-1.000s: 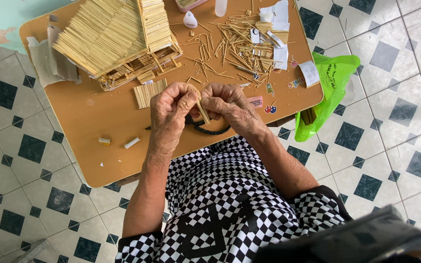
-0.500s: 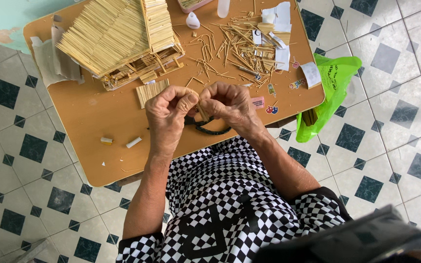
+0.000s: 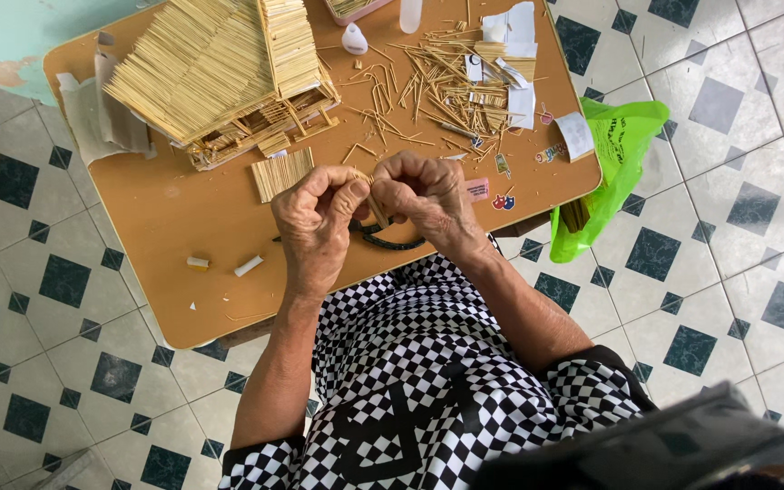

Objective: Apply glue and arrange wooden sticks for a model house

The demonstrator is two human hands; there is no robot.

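- The left hand [image 3: 319, 222] and the right hand [image 3: 424, 195] are close together, just above the near edge of the worktop [image 3: 165, 218]
- Both hands are pinching a small bundle of thin sticks [image 3: 372, 201]. The fingers are curled tight around it, not spread
- The little bundle sits right between the two hands, touching the fingertips of both
- It looks like the step is to hold and line up the sticks, or to snap them to size. I cannot tell which
- The next move would need a gentle, steady grip, because such thin sticks may break or slip out
- Just beyond the left hand lies a small flat panel of sticks [image 3: 281, 172] on the worktop
- Further away, on the far left, stands a little stick house [image 3: 229, 77] with a sloped roof
- On the far right is a messy pile of loose sticks [image 3: 446, 86] with bits of white paper
- A dark curved thing [image 3: 390, 240] lies on the worktop under the hands. I cannot tell what it is
- A green bag [image 3: 614, 168] hangs off the right edge of the worktop
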